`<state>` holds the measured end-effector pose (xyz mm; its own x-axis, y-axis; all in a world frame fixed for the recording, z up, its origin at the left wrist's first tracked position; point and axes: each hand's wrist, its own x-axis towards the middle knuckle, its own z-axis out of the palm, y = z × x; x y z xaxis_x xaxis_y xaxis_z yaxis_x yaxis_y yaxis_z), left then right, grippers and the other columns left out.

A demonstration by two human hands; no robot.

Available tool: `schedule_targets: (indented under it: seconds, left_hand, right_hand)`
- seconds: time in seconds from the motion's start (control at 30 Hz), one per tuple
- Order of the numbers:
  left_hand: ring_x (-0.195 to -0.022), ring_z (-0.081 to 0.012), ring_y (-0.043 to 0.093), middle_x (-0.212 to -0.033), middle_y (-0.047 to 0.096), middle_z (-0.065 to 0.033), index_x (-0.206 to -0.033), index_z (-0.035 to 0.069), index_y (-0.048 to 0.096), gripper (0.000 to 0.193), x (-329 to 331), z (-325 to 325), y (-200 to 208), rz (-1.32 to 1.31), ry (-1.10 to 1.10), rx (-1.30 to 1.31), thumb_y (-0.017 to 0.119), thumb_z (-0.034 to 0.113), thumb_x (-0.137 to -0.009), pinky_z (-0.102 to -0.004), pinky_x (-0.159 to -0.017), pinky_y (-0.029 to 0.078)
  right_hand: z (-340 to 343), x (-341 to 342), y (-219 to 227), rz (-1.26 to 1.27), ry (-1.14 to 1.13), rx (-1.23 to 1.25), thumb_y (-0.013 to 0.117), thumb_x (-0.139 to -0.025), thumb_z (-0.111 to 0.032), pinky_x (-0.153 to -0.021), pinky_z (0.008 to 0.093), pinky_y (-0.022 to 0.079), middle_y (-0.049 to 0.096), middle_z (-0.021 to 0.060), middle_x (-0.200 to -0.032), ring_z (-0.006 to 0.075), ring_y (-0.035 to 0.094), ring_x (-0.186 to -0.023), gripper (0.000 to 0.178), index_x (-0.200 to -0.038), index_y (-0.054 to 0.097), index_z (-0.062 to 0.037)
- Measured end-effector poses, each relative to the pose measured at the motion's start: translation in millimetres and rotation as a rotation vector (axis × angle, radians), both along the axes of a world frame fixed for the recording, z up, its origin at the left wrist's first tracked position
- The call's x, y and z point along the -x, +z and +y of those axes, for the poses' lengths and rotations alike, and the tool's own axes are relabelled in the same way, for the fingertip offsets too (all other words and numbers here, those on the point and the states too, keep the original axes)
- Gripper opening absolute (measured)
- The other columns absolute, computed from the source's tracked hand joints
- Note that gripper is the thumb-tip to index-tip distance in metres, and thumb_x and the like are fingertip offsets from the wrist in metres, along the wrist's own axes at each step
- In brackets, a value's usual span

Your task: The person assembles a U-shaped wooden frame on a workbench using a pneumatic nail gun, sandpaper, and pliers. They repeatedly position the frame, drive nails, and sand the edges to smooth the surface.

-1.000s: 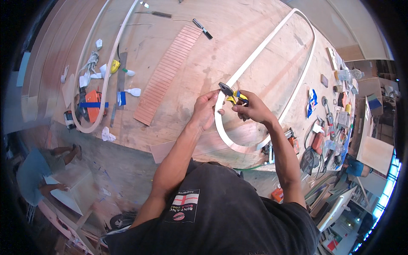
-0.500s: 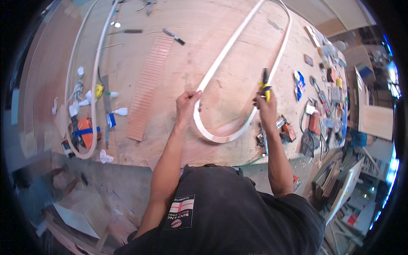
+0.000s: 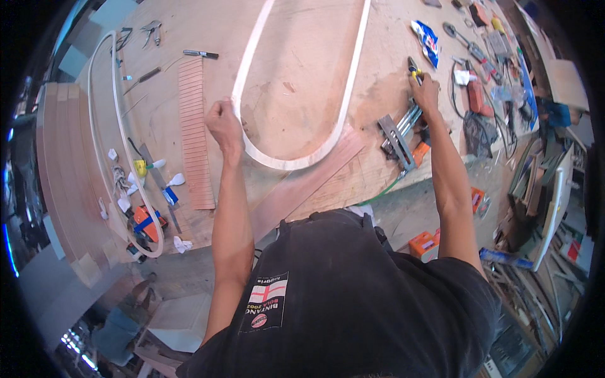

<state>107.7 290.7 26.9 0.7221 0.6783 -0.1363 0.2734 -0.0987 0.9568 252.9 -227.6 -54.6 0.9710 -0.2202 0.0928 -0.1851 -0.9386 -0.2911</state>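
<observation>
A long pale loop-shaped strip frame (image 3: 287, 164) stretches across the wooden workbench, its rounded end toward me. My left hand (image 3: 225, 129) is closed on the left side of this frame, just above the curve. My right hand (image 3: 426, 93) is off to the right of the frame, closed around a yellow-and-black hand tool (image 3: 414, 69) whose exact kind I cannot make out. Just below that hand lies a metal-and-orange power tool (image 3: 398, 143). A reddish flat wood strip (image 3: 309, 179) lies slantwise under the frame's rounded end.
A second pale loop (image 3: 118, 113) lies at left, near an orange tape measure-like tool (image 3: 146, 223) and crumpled white scraps. A slatted reddish panel (image 3: 194, 132) and a marker (image 3: 200, 55) lie between the loops. Blue packet (image 3: 426, 43), cords and tools crowd the right. Spray gun (image 3: 152, 33) sits far left.
My right hand has left the frame's right side and moved rightward with the yellow-and-black tool. My left hand keeps hold of the frame. The whole view has shifted and turned.
</observation>
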Motion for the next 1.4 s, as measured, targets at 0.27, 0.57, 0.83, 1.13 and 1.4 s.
schedule_targets:
  seconds: [0.27,0.57,0.83,1.13,1.4]
  left_hand:
    - [-0.055,-0.0091,0.058,-0.069,0.062,-0.002,-0.09,0.002,0.068,0.025,1.9,-2.6,89.9,-0.227,-0.25,-0.053,0.064,0.021,-0.105,-0.0249,-0.048,0.044]
    - [-0.062,-0.009,0.059,-0.073,0.067,-0.0032,-0.091,0.0,0.074,0.018,16.5,-42.0,110.4,-0.356,-0.505,-0.316,0.076,0.017,-0.096,-0.0257,-0.055,0.046]
    - [-0.061,-0.0161,0.063,-0.073,0.07,-0.0104,-0.083,0.0,0.072,0.022,29.3,-54.7,88.9,-0.386,-0.629,-0.413,0.082,0.019,-0.087,-0.0328,-0.057,0.05]
    - [-0.062,-0.0119,0.059,-0.073,0.068,-0.0065,-0.088,-0.001,0.072,0.026,55.5,-77.8,69.0,-0.28,-0.631,-0.417,0.087,0.019,-0.083,-0.0289,-0.059,0.049]
    - [-0.081,-0.0093,0.061,-0.092,0.063,0.0,-0.116,-0.002,0.074,0.047,65.3,-98.0,80.4,-0.027,-0.72,-0.235,0.094,0.01,-0.075,-0.0258,-0.072,0.056]
  right_hand:
    - [90.7,133.9,47.7,-0.047,0.548,-0.167,0.083,-0.084,-0.023,-0.106,0.0504,0.048,0.06,0.0201,-0.139,0.041,0.058,-0.128,0.046,-0.127,0.071,-0.0136]
    - [154.2,191.5,58.2,0.191,0.828,0.038,0.088,-0.076,-0.019,-0.11,0.0485,0.044,0.049,0.0122,-0.154,0.0352,0.051,-0.137,0.08,-0.148,0.054,-0.0243]
    - [166.7,160.2,56.0,0.261,1.053,0.33,0.091,-0.069,-0.017,-0.113,0.0474,0.044,0.048,0.0106,-0.155,0.0342,0.054,-0.136,0.088,-0.148,0.053,-0.0252]
    - [149.0,121.5,46.7,0.27,1.172,0.199,0.092,-0.067,-0.019,-0.108,0.049,0.047,0.057,0.0109,-0.142,0.0334,0.056,-0.131,0.077,-0.137,0.06,-0.0206]
    - [144.7,113.4,48.9,0.175,1.236,0.049,0.087,-0.073,-0.013,-0.103,0.0473,0.047,0.064,0.0131,-0.124,0.0329,0.061,-0.122,0.057,-0.123,0.059,-0.0113]
